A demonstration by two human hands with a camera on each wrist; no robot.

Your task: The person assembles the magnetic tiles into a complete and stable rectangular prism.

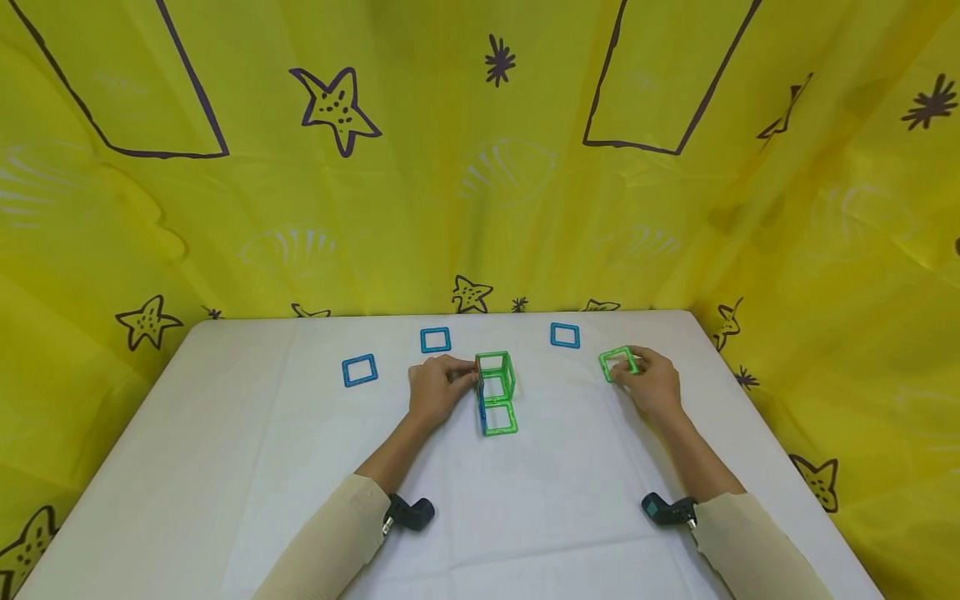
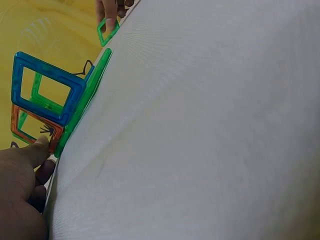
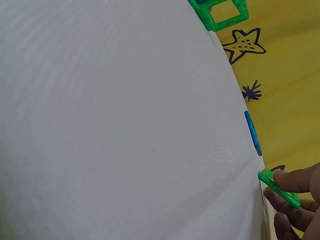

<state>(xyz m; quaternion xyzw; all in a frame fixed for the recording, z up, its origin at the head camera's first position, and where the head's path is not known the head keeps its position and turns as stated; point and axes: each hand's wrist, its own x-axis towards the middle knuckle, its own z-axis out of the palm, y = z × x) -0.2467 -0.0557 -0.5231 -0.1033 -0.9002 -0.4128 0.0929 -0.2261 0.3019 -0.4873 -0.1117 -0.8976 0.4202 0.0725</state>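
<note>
Near the middle of the table stands a small structure of square magnetic tiles: green tiles (image 1: 500, 419), a blue tile (image 2: 47, 90) and an orange tile (image 2: 36, 129). My left hand (image 1: 438, 390) is at its left side. In the left wrist view the thumb (image 2: 40, 150) lies on the orange tile's lower edge, with other fingers curled below; that hand holds the orange tile. To the right, my right hand (image 1: 652, 383) pinches a single green tile (image 1: 602, 365) between thumb and fingers. In the right wrist view this tile (image 3: 280, 191) is tilted.
Three blue square tiles lie apart on the white tabletop: one at the left (image 1: 360, 370), one behind the structure (image 1: 435, 340) and one toward the back right (image 1: 565, 336). A yellow curtain (image 1: 420, 217) with starfish drawings hangs behind and beside the table.
</note>
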